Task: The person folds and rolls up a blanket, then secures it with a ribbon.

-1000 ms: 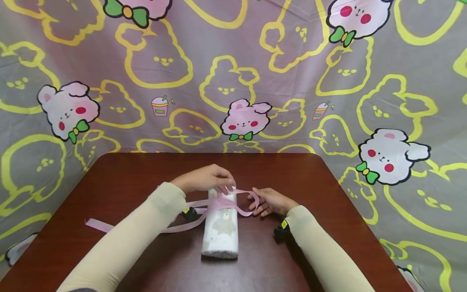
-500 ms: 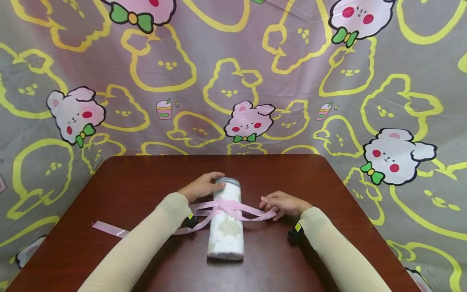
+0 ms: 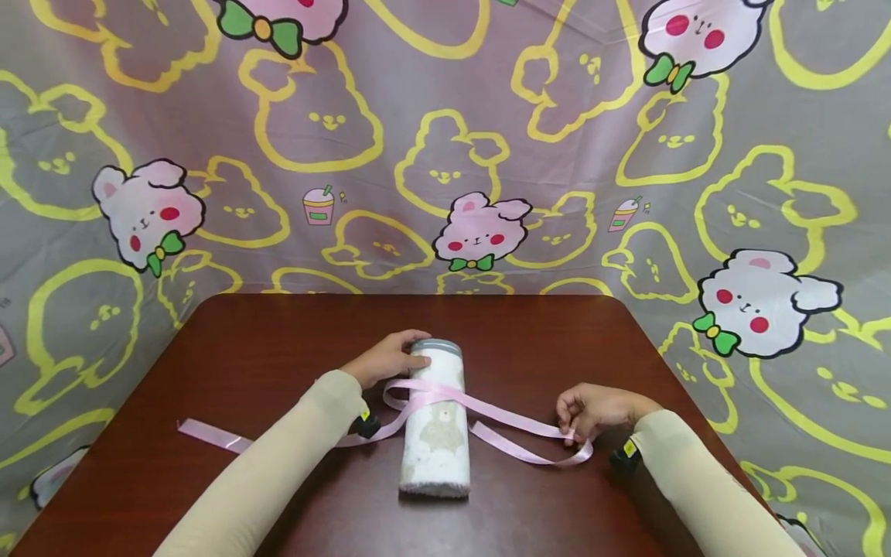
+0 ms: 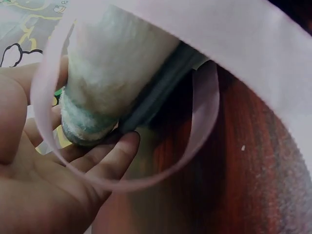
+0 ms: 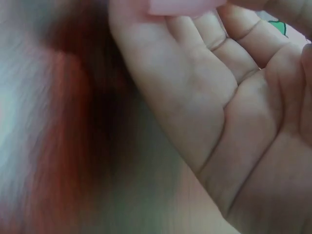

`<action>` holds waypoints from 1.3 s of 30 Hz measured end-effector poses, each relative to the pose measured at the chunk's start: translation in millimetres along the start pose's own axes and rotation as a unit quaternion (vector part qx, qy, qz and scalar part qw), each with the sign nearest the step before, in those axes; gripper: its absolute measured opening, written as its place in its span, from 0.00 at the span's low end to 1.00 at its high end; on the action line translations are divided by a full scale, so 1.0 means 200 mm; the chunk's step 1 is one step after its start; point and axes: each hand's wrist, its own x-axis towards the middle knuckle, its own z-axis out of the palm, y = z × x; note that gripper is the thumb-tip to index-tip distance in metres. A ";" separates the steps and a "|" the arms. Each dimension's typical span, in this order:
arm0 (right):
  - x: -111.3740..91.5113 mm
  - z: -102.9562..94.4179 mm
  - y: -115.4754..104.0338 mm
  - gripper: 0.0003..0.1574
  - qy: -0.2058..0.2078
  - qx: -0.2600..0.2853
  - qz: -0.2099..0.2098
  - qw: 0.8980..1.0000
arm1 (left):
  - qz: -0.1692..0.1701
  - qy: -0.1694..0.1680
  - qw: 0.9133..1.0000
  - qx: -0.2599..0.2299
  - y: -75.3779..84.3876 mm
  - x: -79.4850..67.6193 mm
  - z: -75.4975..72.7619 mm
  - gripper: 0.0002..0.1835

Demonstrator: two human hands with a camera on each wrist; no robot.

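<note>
A white rolled towel with a bear print and a grey far end lies lengthwise on the table. My left hand grips its far end, thumb on top; the left wrist view shows the fingers curled about the fuzzy roll. Pink ribbon goes over the towel's middle, and a round loop stands at its left side. Out to the right, my right hand pinches the ribbon where it doubles back. Only a bit of ribbon shows by the fingers in the right wrist view.
The ribbon's loose tail lies to the left, partly behind the left sleeve. Beyond the dark red-brown table hangs a grey cloth with cartoon animals. A small black wrist camera sits under each cuff.
My left hand has gone from the ribbon crossing to the towel's far end. My right hand has moved rightward with the ribbon, drawing its loop out longer and shrinking the loops on the left.
</note>
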 end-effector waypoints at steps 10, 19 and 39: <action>-0.12 -0.05 0.06 0.28 0.038 0.017 0.009 0.999 | 0.002 0.035 0.999 0.014 -0.03 0.02 0.02 0.28; -0.11 -0.06 0.07 0.27 0.079 0.021 -0.012 0.997 | -0.082 0.051 0.993 -0.071 -0.05 0.02 0.00 0.31; -0.19 -0.10 0.09 0.22 0.085 0.005 0.045 0.995 | -0.081 0.107 0.985 -0.110 -0.07 0.03 -0.02 0.24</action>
